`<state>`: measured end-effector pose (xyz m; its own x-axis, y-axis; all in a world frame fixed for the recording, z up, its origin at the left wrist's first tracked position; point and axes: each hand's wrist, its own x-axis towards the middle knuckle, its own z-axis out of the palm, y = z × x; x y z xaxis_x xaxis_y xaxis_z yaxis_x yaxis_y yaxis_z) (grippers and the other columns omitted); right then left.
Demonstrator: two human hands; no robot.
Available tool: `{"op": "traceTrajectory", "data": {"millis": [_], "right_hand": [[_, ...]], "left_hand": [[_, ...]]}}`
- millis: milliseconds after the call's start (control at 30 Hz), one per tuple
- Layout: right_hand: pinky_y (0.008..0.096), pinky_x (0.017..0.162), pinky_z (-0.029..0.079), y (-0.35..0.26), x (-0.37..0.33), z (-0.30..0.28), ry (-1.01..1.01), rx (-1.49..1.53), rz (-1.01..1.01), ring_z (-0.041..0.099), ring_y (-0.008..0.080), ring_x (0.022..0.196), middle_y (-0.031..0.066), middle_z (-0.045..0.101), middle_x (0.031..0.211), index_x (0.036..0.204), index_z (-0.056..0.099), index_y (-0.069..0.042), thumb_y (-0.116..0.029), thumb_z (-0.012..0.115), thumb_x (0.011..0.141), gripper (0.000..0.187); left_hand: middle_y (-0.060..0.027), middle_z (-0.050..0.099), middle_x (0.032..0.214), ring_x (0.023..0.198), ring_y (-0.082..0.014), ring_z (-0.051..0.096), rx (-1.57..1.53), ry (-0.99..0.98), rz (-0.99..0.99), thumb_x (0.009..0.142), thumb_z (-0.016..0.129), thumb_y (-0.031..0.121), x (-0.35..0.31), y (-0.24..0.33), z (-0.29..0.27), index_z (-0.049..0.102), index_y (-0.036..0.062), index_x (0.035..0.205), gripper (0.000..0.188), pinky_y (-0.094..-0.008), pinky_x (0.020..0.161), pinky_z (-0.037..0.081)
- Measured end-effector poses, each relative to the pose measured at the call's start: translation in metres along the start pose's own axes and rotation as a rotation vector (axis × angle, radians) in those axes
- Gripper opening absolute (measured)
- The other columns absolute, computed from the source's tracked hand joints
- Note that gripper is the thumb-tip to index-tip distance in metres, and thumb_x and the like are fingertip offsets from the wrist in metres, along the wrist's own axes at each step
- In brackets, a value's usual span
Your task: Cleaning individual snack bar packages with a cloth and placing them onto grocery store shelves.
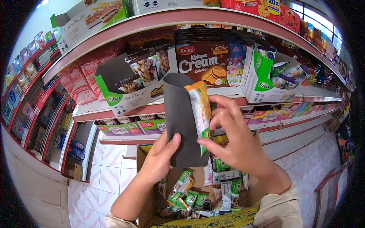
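My left hand (159,159) is closed on a curved dark grey sheet (178,121), its thumb pressed on the front face. The sheet stands upright in front of the shelf. My right hand (241,138) grips a snack bar (200,108) in a white, yellow and green wrapper, thumb at its lower part and fingers at its right edge. The bar is upright against the sheet's right side. Under both hands is an open cardboard box (142,154) with several loose snack bars (190,197) in green, white and yellow wrappers; my forearms hide part of it.
On the shelf ahead stand an open carton (133,102) of bars at left, a brown biscuit pack (205,57) in the middle and another open carton (262,81) at right. Red cracker packs (78,85) sit far left. A lower shelf holds purple-green boxes (119,129). The floor (95,167) is tiled.
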<state>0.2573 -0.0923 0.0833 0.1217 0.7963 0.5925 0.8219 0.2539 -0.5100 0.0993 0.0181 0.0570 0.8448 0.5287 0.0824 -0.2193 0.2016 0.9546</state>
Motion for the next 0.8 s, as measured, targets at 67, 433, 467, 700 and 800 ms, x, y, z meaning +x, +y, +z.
{"op": "traceTrajectory", "data": {"millis": [67,433,467,700,800], "right_hand": [[0.0341,0.084,0.043,0.000,0.002,0.000,0.006,-0.006,-0.065,0.052,0.0261,0.099,0.0164,0.040,0.121,0.102,0.047,-0.004,-0.004,0.070,0.070,0.040],[0.0357,0.077,0.046,-0.003,0.005,-0.002,0.052,-0.342,-0.353,0.055,0.0268,0.093,0.0116,0.050,0.112,0.106,0.050,-0.011,0.000,0.066,0.068,0.043],[0.0357,0.075,0.046,-0.005,0.002,-0.001,0.047,-0.297,-0.329,0.056,0.0270,0.090,0.0120,0.051,0.110,0.106,0.049,-0.011,-0.002,0.068,0.066,0.045],[0.0320,0.066,0.048,-0.016,0.012,-0.024,0.027,-0.285,-0.157,0.057,0.0233,0.083,0.0110,0.056,0.096,0.108,0.054,-0.009,-0.007,0.066,0.068,0.042],[0.0286,0.066,0.047,-0.029,0.045,-0.053,0.275,-0.140,-0.230,0.056,0.0163,0.084,0.0086,0.057,0.099,0.112,0.053,-0.007,-0.004,0.061,0.069,0.044]], "left_hand": [[-0.0097,0.050,0.121,0.107,-0.0158,0.052,-0.066,0.011,0.055,0.096,0.038,0.024,0.002,0.000,0.000,0.032,-0.0009,0.131,0.044,-0.0297,0.092,0.042],[-0.0112,0.049,0.121,0.108,-0.0177,0.052,-0.029,0.039,0.269,0.095,0.038,0.024,-0.002,-0.003,-0.011,0.035,-0.0010,0.129,0.042,-0.0323,0.091,0.043],[-0.0104,0.049,0.120,0.108,-0.0166,0.052,0.150,-0.031,0.315,0.095,0.039,0.024,-0.007,-0.008,-0.017,0.036,-0.0011,0.128,0.041,-0.0315,0.090,0.044],[-0.0057,0.052,0.115,0.101,-0.0097,0.051,0.018,-0.049,-0.035,0.096,0.040,0.023,0.001,0.002,0.000,0.038,0.0013,0.129,0.039,-0.0244,0.086,0.043],[-0.0056,0.052,0.116,0.102,-0.0099,0.050,0.008,-0.055,-0.038,0.097,0.039,0.023,-0.002,0.002,-0.002,0.037,0.0009,0.129,0.039,-0.0247,0.088,0.041]]}}
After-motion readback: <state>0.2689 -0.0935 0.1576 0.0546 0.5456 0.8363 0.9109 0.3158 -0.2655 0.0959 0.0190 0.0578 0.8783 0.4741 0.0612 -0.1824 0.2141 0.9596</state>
